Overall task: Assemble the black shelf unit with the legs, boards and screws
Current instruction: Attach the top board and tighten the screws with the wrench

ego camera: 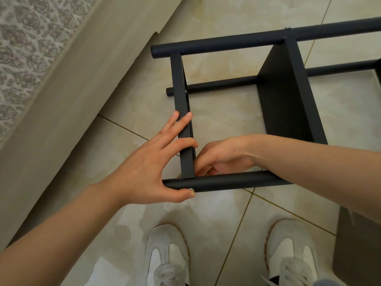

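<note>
The black shelf unit lies on its side on the tiled floor. The near round leg [226, 181] runs left to right just in front of my feet. An end board [182, 112] stands on edge from that leg up to the far top leg [247, 41]. My left hand [148, 168] rests fingers on the end board, its thumb pressing a silver screw [191, 189] in the near leg. My right hand [220, 156] is curled behind the leg at the board's joint; what it holds is hidden. A second board [288, 100] stands further right.
A third leg [216, 84] lies on the floor behind the boards. A beige bed edge with patterned cover [37, 58] runs diagonally on the left. My white shoes [167, 254] stand below the frame. A dark panel [358, 244] lies at the lower right.
</note>
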`<act>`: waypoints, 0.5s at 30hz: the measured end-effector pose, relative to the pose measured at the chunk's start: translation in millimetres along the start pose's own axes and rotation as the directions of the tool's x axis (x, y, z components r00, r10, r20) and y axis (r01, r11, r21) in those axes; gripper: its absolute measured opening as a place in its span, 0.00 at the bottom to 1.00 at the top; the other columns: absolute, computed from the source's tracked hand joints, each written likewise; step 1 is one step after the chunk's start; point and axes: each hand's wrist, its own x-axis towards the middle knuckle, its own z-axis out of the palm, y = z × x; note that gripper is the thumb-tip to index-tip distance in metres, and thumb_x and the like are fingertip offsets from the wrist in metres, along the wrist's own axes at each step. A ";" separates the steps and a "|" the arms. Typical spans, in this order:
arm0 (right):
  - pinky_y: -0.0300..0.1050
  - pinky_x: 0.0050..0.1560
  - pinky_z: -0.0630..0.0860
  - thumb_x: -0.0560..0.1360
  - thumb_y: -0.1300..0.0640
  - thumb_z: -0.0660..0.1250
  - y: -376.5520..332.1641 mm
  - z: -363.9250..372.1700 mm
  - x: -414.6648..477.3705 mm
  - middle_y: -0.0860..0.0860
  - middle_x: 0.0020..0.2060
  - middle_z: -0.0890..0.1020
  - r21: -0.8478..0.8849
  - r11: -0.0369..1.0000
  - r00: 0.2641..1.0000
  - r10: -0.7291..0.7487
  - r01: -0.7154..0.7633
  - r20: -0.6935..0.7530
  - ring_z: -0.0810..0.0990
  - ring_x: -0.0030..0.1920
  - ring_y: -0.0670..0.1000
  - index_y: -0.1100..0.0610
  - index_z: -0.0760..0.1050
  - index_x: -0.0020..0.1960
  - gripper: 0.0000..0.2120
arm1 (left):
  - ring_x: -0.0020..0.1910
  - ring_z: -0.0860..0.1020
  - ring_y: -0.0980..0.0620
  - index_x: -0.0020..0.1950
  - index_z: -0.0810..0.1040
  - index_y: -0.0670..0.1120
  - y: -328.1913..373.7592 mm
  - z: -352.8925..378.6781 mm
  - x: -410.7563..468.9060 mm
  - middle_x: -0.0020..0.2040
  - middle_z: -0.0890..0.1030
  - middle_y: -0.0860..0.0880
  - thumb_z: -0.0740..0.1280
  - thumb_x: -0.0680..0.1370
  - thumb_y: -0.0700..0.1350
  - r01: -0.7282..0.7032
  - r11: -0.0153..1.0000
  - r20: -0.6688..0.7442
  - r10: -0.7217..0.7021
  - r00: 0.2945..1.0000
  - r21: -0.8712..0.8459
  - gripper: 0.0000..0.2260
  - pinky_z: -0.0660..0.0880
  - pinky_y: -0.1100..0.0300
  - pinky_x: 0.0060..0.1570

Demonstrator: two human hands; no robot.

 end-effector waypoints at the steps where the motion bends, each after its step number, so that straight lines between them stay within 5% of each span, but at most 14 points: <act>1: 0.49 0.58 0.78 0.78 0.58 0.68 0.0 1.1 1.0 0.56 0.51 0.84 0.004 1.000 1.000 -0.005 0.005 0.003 0.83 0.50 0.52 0.58 0.82 0.55 0.08 | 0.81 0.42 0.55 0.69 0.69 0.57 0.2 0.4 -0.2 0.83 0.45 0.58 0.71 0.68 0.66 0.001 1.000 0.001 -0.001 1.000 -0.002 0.32 0.70 0.56 0.62; 4: 0.46 0.54 0.80 0.78 0.59 0.67 -0.3 -1.8 -2.2 0.56 0.50 0.84 0.027 1.000 1.000 -0.018 0.017 0.026 0.83 0.49 0.52 0.58 0.83 0.53 0.07 | 0.81 0.42 0.55 0.69 0.68 0.57 0.8 0.1 0.7 0.83 0.45 0.58 0.70 0.68 0.67 0.000 1.000 0.004 0.000 1.000 -0.004 0.32 0.70 0.56 0.63; 8: 0.53 0.65 0.74 0.76 0.57 0.69 -0.5 -6.1 -6.0 0.58 0.53 0.82 -0.003 1.000 1.000 0.002 -0.002 0.007 0.80 0.53 0.55 0.60 0.82 0.55 0.10 | 0.81 0.42 0.54 0.69 0.68 0.57 0.0 -0.3 1.1 0.83 0.45 0.59 0.70 0.68 0.67 -0.006 1.000 0.004 0.006 1.000 0.001 0.32 0.67 0.57 0.64; 15: 0.47 0.56 0.79 0.78 0.57 0.68 -1.6 0.1 -0.9 0.56 0.52 0.84 -0.007 1.000 1.000 -0.003 0.003 -0.007 0.83 0.50 0.52 0.59 0.81 0.57 0.10 | 0.81 0.42 0.55 0.69 0.68 0.57 -0.2 0.6 0.7 0.83 0.45 0.58 0.70 0.68 0.66 -0.005 1.000 0.002 0.005 1.000 0.002 0.32 0.67 0.58 0.64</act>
